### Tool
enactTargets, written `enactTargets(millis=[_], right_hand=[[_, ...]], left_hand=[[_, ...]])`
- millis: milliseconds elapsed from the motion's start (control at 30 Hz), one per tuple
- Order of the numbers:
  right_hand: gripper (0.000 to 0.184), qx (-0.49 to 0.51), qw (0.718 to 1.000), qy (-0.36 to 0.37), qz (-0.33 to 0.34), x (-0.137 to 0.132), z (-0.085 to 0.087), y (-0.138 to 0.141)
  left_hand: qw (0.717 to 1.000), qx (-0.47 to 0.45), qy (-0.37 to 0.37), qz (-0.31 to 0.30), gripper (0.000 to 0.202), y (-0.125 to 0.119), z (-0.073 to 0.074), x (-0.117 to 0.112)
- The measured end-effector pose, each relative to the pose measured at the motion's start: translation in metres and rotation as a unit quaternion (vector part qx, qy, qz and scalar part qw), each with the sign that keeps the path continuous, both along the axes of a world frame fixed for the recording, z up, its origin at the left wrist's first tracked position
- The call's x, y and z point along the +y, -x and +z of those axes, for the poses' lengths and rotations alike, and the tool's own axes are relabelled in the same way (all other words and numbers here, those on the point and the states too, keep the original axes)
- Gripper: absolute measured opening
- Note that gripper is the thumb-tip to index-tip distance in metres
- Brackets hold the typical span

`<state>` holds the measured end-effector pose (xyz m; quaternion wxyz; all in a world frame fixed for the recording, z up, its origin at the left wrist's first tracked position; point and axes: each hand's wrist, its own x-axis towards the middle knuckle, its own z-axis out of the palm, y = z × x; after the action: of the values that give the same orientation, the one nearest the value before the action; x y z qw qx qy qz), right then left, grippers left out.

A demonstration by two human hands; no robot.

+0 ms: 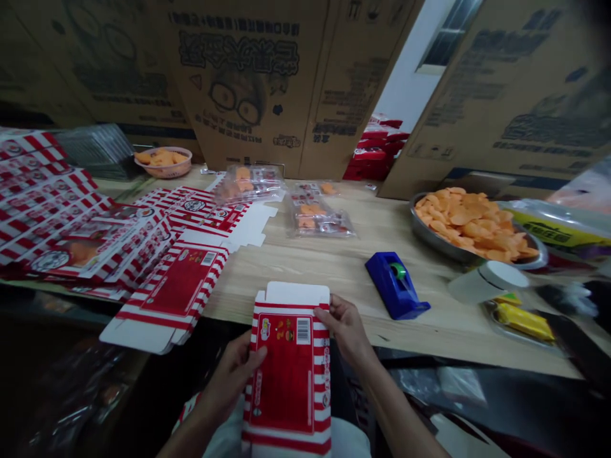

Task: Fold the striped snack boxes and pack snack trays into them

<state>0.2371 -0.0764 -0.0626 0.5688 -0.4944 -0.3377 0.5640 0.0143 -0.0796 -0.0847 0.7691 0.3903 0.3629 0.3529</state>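
My left hand (233, 375) and my right hand (346, 327) grip the two long edges of a red-and-white striped cardboard carton (286, 369), held upright and still unfolded at its top flap. A similar flat carton (172, 289) lies on the wooden table (353, 254) to the left of my hands, with its flaps overhanging the table's front edge. Further left, several more printed cartons (52, 216) lie in overlapping piles. A blue tape dispenser (395, 286) is the nearest object to my right hand.
A steel bowl of orange crisps (472, 222) sits at the right, with a white roll (489, 281) and yellow packets on a tray (522, 321) in front. Clear bags of crisps (248, 184) and a pink basket (162, 162) stand behind. Large cardboard boxes (238, 76) wall the back.
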Motion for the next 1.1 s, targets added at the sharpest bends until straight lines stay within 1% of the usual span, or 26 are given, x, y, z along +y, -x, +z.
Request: enactTargets(millis=[67,100,167,233,333,400,467,533,600,733,800,833,867,900,933,967,1033,1100], right_hand=[[0.034,-0.015,1.000,-0.005,-0.014,-0.006,-0.003,0.005],[0.038,-0.031,0.999,-0.016,-0.029,-0.009,-0.004,0.007],[0.043,-0.076,0.995,-0.045,-0.050,-0.014,-0.006,0.008],[0.043,-0.128,0.988,-0.061,-0.054,-0.018,-0.010,0.006],[0.036,-0.208,0.974,-0.069,-0.050,-0.022,-0.016,-0.001],[0.028,-0.256,0.961,-0.091,-0.060,-0.023,-0.020,-0.005],[0.020,-0.286,0.948,-0.118,-0.071,-0.024,-0.024,-0.007],[0.015,-0.297,0.943,-0.136,-0.071,-0.025,-0.028,-0.008],[0.012,-0.300,0.941,-0.144,-0.067,-0.025,-0.031,-0.008],[0.013,-0.303,0.942,-0.134,-0.054,-0.029,-0.030,-0.005],[0.011,-0.278,0.951,-0.117,-0.065,-0.031,-0.027,0.000],[0.009,-0.253,0.959,-0.106,-0.073,-0.032,-0.026,0.002],[0.013,-0.226,0.966,-0.094,-0.079,-0.032,-0.024,0.004],[0.021,-0.203,0.973,-0.082,-0.075,-0.032,-0.022,0.005],[0.028,-0.190,0.977,-0.072,-0.059,-0.031,-0.020,0.005],[0.030,-0.187,0.980,-0.066,-0.033,-0.029,-0.019,0.004],[0.023,-0.200,0.977,-0.067,0.019,-0.026,-0.017,0.001],[0.017,-0.220,0.971,-0.077,0.042,-0.023,-0.016,-0.003]], left_hand=[[0.996,0.000,-0.053,0.067,0.049,-0.003,0.002,0.007],[0.993,-0.006,-0.076,0.091,0.053,-0.005,0.003,0.011],[0.989,-0.026,-0.099,0.107,0.058,-0.008,0.004,0.020],[0.990,-0.044,-0.093,0.099,0.057,-0.010,0.004,0.027],[0.993,-0.040,-0.062,0.093,0.050,-0.011,0.002,0.033],[0.993,-0.020,-0.045,0.108,0.038,-0.011,0.000,0.033],[0.992,0.003,-0.044,0.122,0.022,-0.012,-0.001,0.033],[0.991,0.016,-0.054,0.119,0.016,-0.014,-0.002,0.033],[0.991,0.027,-0.067,0.114,0.014,-0.016,-0.002,0.033],[0.981,0.072,-0.095,0.155,0.012,-0.017,-0.003,0.035],[0.977,0.092,-0.106,0.162,0.012,-0.016,-0.002,0.037],[0.976,0.095,-0.112,0.162,0.012,-0.014,-0.002,0.038],[0.975,0.093,-0.118,0.162,0.013,-0.012,-0.001,0.039],[0.975,0.090,-0.126,0.158,0.017,-0.010,0.000,0.040],[0.977,0.087,-0.133,0.144,0.023,-0.008,0.001,0.041],[0.979,0.087,-0.139,0.121,0.028,-0.006,0.002,0.042],[0.981,0.098,-0.155,0.069,0.024,-0.003,0.002,0.045],[0.972,0.128,-0.192,0.044,0.011,-0.001,0.001,0.048]])
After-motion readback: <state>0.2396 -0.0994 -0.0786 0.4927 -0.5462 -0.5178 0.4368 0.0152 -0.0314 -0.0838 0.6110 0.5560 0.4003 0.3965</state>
